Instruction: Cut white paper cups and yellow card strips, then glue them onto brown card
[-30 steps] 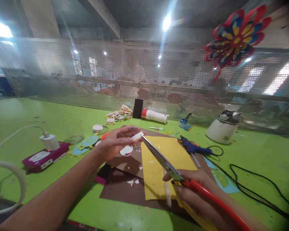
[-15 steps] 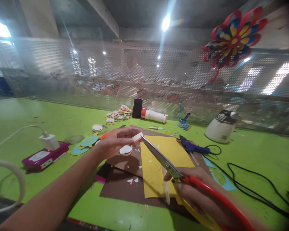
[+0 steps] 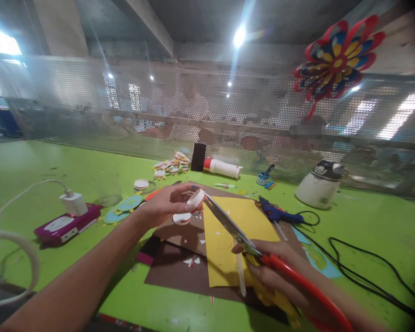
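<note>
While the left hand (image 3: 166, 202) pinches a red-edged white ring (image 3: 196, 201), the right hand (image 3: 276, 263) grips scissors (image 3: 240, 239) whose long axis slants up and leftward, tip at the ring's right edge, contact unclear. Below lie a white disc (image 3: 181, 219) and a yellow sheet (image 3: 244, 213); the blue glue gun (image 3: 279, 213) rests right, clear of the blades on the bench (image 3: 124, 286).

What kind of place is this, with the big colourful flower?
It's probably a craft workroom: there are big scissors, what looks like a blue glue gun, and yellow paper with little cut scraps nearby.
</note>
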`<state>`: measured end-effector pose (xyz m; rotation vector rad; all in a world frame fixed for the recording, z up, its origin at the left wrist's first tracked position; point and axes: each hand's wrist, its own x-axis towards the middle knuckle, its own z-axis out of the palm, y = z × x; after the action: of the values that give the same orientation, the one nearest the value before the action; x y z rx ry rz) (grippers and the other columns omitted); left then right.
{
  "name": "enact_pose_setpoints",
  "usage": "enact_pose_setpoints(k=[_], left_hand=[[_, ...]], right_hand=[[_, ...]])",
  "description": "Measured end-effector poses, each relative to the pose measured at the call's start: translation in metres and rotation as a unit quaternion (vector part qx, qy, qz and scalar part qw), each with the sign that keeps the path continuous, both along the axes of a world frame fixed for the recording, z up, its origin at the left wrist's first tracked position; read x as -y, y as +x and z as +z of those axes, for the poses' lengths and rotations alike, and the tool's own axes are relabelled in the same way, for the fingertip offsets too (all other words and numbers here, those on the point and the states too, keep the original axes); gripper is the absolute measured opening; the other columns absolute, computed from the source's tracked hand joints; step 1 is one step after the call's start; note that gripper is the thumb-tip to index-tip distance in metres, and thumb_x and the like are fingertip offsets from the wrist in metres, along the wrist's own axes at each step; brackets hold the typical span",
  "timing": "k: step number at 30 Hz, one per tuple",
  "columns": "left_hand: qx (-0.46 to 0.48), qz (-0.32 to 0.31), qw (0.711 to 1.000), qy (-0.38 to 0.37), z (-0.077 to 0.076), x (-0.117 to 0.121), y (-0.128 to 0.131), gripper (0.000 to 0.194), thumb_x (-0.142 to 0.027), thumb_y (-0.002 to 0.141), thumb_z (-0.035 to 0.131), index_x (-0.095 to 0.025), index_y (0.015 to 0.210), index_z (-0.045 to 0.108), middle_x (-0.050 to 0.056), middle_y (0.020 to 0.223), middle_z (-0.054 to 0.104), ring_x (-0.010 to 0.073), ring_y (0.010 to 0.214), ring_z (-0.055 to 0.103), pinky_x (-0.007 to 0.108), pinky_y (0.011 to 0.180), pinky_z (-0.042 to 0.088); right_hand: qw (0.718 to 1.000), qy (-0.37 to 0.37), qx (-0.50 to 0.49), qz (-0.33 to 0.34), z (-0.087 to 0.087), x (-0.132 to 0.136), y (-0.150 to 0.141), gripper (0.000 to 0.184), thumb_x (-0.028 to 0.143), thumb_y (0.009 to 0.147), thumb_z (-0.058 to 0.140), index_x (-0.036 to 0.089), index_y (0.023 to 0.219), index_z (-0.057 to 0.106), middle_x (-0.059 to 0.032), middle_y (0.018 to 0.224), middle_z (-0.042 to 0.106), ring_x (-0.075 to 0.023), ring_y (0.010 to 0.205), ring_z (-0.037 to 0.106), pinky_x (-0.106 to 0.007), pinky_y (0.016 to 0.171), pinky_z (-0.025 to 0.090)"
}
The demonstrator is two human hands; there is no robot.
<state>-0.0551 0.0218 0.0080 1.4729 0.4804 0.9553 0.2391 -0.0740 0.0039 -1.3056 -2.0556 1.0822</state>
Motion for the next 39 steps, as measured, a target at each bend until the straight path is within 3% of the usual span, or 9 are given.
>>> enact_pose_setpoints(k=[2, 5, 10, 16, 20, 24, 28, 33, 39], left_hand=[[-0.005, -0.006, 1.0, 0.009, 0.002, 0.0, 0.0, 0.049, -0.024, 0.072, 0.075, -0.015, 0.118, 0.061, 0.016, 0.104, 0.066, 0.0281, 0.094, 0.065, 0.036, 0.072, 0.053], [0.005, -0.016, 1.0, 0.019, 0.004, 0.001, 0.0, 0.049, -0.025, 0.069, 0.076, -0.014, 0.116, 0.063, 0.015, 0.105, 0.067, 0.0264, 0.096, 0.064, 0.038, 0.081, 0.051], [0.017, -0.041, 0.999, 0.024, 0.004, 0.0, -0.001, 0.047, -0.022, 0.071, 0.074, -0.014, 0.116, 0.064, 0.014, 0.104, 0.069, 0.0208, 0.084, 0.065, 0.034, 0.077, 0.052], [0.015, -0.061, 0.997, 0.034, 0.003, -0.001, -0.002, 0.05, -0.021, 0.071, 0.074, -0.014, 0.119, 0.063, 0.016, 0.11, 0.069, 0.0226, 0.091, 0.065, 0.034, 0.077, 0.051], [0.003, -0.065, 0.997, 0.031, 0.002, -0.001, -0.004, 0.051, -0.024, 0.072, 0.074, -0.014, 0.121, 0.063, 0.015, 0.105, 0.07, 0.0218, 0.087, 0.065, 0.035, 0.079, 0.05], [-0.015, -0.057, 0.998, 0.017, 0.002, -0.001, -0.008, 0.052, -0.025, 0.069, 0.075, -0.015, 0.119, 0.065, 0.015, 0.111, 0.068, 0.0235, 0.091, 0.065, 0.033, 0.077, 0.049], [-0.022, -0.063, 0.998, 0.0, 0.002, -0.001, -0.009, 0.054, -0.029, 0.068, 0.075, -0.016, 0.119, 0.065, 0.015, 0.114, 0.067, 0.0252, 0.093, 0.064, 0.033, 0.076, 0.049], [-0.001, -0.07, 0.997, 0.009, 0.003, 0.002, -0.005, 0.054, -0.028, 0.066, 0.077, -0.015, 0.117, 0.066, 0.015, 0.111, 0.067, 0.0239, 0.09, 0.064, 0.034, 0.077, 0.05], [0.01, -0.071, 0.997, 0.0, 0.004, 0.003, -0.005, 0.053, -0.022, 0.065, 0.077, -0.015, 0.117, 0.065, 0.015, 0.111, 0.067, 0.0216, 0.09, 0.063, 0.031, 0.076, 0.05]], right_hand=[[0.999, 0.043, 0.009, -0.004, 0.003, 0.002, -0.004, 0.034, 0.032, 0.086, 0.054, 0.019, 0.116, 0.066, 0.0019, 0.062, 0.056, -0.0107, 0.051, 0.051, -0.021, 0.05, 0.044], [0.995, 0.099, 0.011, -0.024, 0.008, 0.007, -0.009, 0.032, 0.029, 0.084, 0.053, 0.022, 0.109, 0.07, 0.0003, 0.069, 0.06, -0.0108, 0.054, 0.051, -0.021, 0.051, 0.045], [0.997, 0.074, 0.009, -0.024, 0.011, 0.009, -0.008, 0.032, 0.033, 0.085, 0.052, 0.024, 0.11, 0.071, -0.0022, 0.072, 0.066, -0.0145, 0.06, 0.058, -0.023, 0.054, 0.049], [0.997, 0.074, 0.033, -0.011, 0.004, 0.003, 0.007, 0.035, 0.039, 0.086, 0.055, 0.024, 0.114, 0.068, -0.0091, 0.106, 0.068, -0.0224, 0.089, 0.066, -0.032, 0.076, 0.056], [0.997, 0.068, 0.027, -0.015, 0.005, 0.007, 0.006, 0.033, 0.039, 0.086, 0.054, 0.027, 0.113, 0.068, -0.0049, 0.089, 0.067, -0.0156, 0.067, 0.063, -0.027, 0.061, 0.053], [0.997, 0.069, 0.014, -0.03, 0.008, 0.009, 0.004, 0.031, 0.037, 0.083, 0.056, 0.027, 0.109, 0.071, -0.0036, 0.086, 0.067, -0.0152, 0.066, 0.061, -0.026, 0.06, 0.051], [0.999, 0.023, 0.002, 0.028, 0.003, 0.004, 0.008, 0.036, 0.041, 0.087, 0.054, 0.025, 0.117, 0.066, -0.0057, 0.091, 0.067, -0.0161, 0.069, 0.063, -0.026, 0.061, 0.051], [0.999, -0.017, -0.009, 0.029, -0.008, 0.001, 0.01, 0.039, 0.043, 0.089, 0.051, 0.024, 0.121, 0.06, -0.0013, 0.072, 0.064, -0.0147, 0.061, 0.059, -0.024, 0.055, 0.047], [0.998, 0.028, 0.035, -0.04, 0.001, 0.011, 0.006, 0.036, 0.045, 0.084, 0.055, 0.029, 0.113, 0.067, -0.0034, 0.095, 0.065, -0.0155, 0.071, 0.061, -0.026, 0.064, 0.05]])
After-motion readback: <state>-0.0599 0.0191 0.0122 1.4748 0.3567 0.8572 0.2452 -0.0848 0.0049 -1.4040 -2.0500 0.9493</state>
